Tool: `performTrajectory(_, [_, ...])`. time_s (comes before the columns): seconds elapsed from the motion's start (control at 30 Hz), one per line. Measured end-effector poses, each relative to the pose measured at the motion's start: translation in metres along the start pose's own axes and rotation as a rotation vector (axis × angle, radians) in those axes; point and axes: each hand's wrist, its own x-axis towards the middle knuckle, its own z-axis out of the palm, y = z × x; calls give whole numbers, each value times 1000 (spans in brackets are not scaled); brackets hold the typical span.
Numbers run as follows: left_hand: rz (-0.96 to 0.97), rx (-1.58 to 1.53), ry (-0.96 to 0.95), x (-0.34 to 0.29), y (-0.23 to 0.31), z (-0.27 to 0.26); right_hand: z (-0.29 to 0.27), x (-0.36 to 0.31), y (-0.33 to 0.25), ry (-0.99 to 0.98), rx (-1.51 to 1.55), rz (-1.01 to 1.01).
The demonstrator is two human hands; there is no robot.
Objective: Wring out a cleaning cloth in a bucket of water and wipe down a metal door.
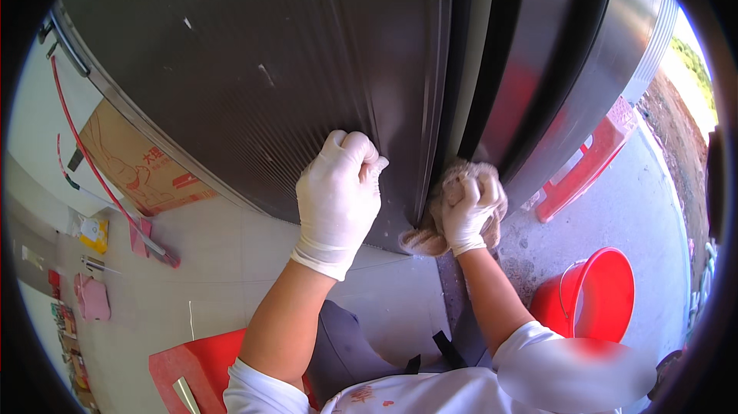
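A: What is shown, largest first?
B: A dark ribbed metal sliding door is braced by the white-gloved left hand, clenched.

A: And beside it?
B: A crumpled beige cloth is gripped by the white-gloved right hand and pressed against the door's edge; a red plastic bucket stands near.

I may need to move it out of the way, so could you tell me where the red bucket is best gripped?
Probably by the thin wire handle at the rim of the red bucket, coming from above: it stands upright on the floor with its mouth open and nothing over it.
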Motion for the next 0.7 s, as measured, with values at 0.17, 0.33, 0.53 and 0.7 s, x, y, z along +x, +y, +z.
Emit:
performTrajectory(0.17, [-31, -39, -10, -1, -7, 0, -9, -152, 44, -482, 257, 795])
performTrajectory(0.33, [-60, -85, -27, -3, -7, -2, -3, -131, 52, -52, 887, 1575])
performTrajectory(0.53, [-47, -107, -28, 2, 2, 0, 55, -124, 44, 7, 332, 1630])
performTrajectory(0.7, [-76, -134, -16, 0, -3, 3, 38, -117, 32, -184, 506, 1621])
